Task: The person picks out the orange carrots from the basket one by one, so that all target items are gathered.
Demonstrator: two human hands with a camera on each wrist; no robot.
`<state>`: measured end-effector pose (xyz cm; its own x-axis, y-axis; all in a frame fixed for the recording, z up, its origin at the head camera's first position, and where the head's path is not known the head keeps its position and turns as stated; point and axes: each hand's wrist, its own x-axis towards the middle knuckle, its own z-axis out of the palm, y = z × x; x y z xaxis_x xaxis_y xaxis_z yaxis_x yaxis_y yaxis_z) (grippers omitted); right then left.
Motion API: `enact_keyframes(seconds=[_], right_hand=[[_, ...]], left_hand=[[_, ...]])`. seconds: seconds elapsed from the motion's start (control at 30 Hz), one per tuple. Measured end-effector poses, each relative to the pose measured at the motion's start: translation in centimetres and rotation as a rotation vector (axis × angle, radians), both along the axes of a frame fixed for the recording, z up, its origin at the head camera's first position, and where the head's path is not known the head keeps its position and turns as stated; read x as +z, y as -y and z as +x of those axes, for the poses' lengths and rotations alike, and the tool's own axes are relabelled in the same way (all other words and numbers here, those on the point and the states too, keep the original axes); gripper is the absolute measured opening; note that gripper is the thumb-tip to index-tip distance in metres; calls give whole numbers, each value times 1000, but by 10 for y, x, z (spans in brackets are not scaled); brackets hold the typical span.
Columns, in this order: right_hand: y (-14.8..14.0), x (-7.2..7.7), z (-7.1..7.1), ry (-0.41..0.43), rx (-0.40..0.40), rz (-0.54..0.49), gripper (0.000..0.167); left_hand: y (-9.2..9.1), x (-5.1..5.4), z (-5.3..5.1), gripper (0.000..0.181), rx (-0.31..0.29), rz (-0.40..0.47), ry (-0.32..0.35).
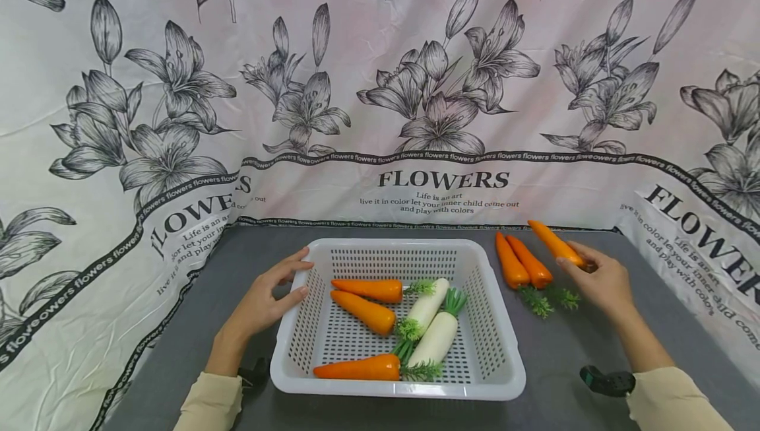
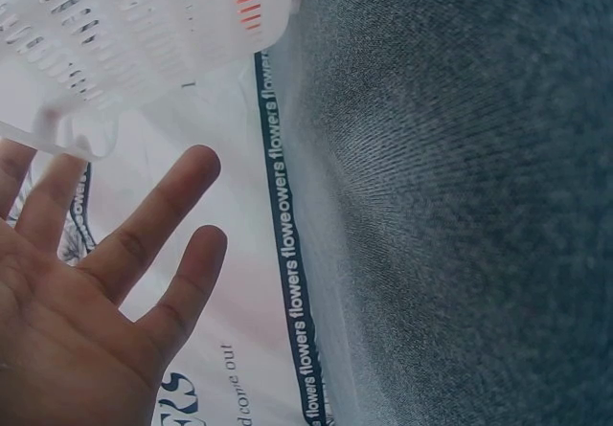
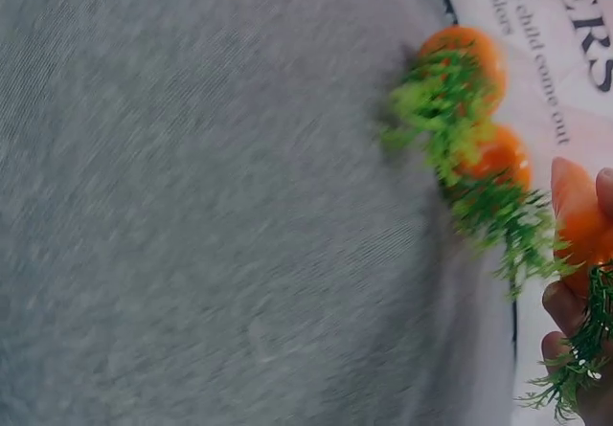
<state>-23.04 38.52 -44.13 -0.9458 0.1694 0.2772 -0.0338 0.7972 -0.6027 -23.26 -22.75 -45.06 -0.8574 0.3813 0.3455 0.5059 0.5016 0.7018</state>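
Note:
My right hand (image 1: 602, 279) grips a carrot (image 1: 553, 242) by its thick leafy end, its tip pointing up and left, raised over the table's right side. In the right wrist view the held carrot (image 3: 582, 220) and its green leaves show at the right edge. Two more carrots (image 1: 522, 263) lie just left of that hand. My left hand (image 1: 267, 292) touches the left rim of a white plastic basket (image 1: 495, 390), fingers spread; the left wrist view shows these fingers (image 2: 153, 215) extended beside the basket wall. Inside the basket lie three carrots (image 1: 362, 312) and two white radishes (image 1: 436, 338) with green tops.
A dark grey cloth (image 1: 552, 365) covers the table. Behind it and along both sides hangs a white curtain (image 1: 332, 193) printed with flowers and lettering. Dark wrist straps (image 1: 608, 381) sit at both sleeve cuffs.

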Motion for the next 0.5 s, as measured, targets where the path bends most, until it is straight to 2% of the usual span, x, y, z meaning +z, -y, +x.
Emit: enact_keyframes(seconds=[0.27, 0.5], right_hand=[[-5, -23, -4, -18, -1, 47, 59], [-3, -35, -7, 33, -53, 45, 63]], left_hand=[[0, 0, 1, 45, 11, 4, 5], [0, 0, 1, 45, 10, -2, 7]])
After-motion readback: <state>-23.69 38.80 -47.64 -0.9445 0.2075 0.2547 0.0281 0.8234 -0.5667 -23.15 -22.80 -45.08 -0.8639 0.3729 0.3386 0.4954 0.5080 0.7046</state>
